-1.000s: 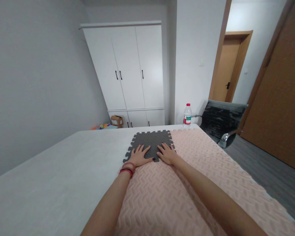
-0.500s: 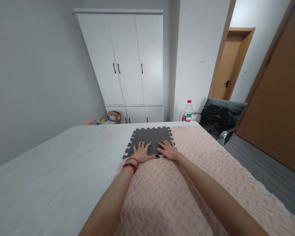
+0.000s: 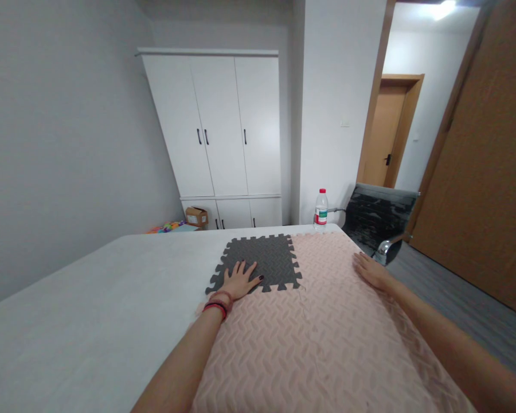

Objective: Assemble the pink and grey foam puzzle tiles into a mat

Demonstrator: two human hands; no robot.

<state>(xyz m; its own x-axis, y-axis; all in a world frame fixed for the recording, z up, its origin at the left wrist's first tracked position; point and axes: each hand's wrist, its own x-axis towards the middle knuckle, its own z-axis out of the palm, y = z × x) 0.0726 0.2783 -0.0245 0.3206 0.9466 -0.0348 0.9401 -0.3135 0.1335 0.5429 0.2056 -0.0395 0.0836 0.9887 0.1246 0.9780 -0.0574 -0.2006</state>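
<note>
A dark grey foam tile (image 3: 269,258) with jigsaw edges lies flat towards the far side of the white table (image 3: 112,292). Pink textured foam mats (image 3: 279,344) lie in front of it and to its right. My left hand (image 3: 238,281), fingers spread, rests on the grey tile's near left part, by its border with the pink mat. Over at the right edge of the pink mat is my right hand (image 3: 370,271), laid flat with its fingers stretched out. Neither hand holds anything.
A clear bottle with a red cap (image 3: 321,211) stands at the table's far right corner. Beyond that corner is a black chair (image 3: 378,215). A cardboard box (image 3: 196,216) and colourful items (image 3: 168,227) sit past the far edge, before a white cabinet (image 3: 258,126).
My right hand has left the grey tile and moved right to the pink mat's edge. My left hand stays on the tile, slightly nearer its left side. The camera view has tilted up a little.
</note>
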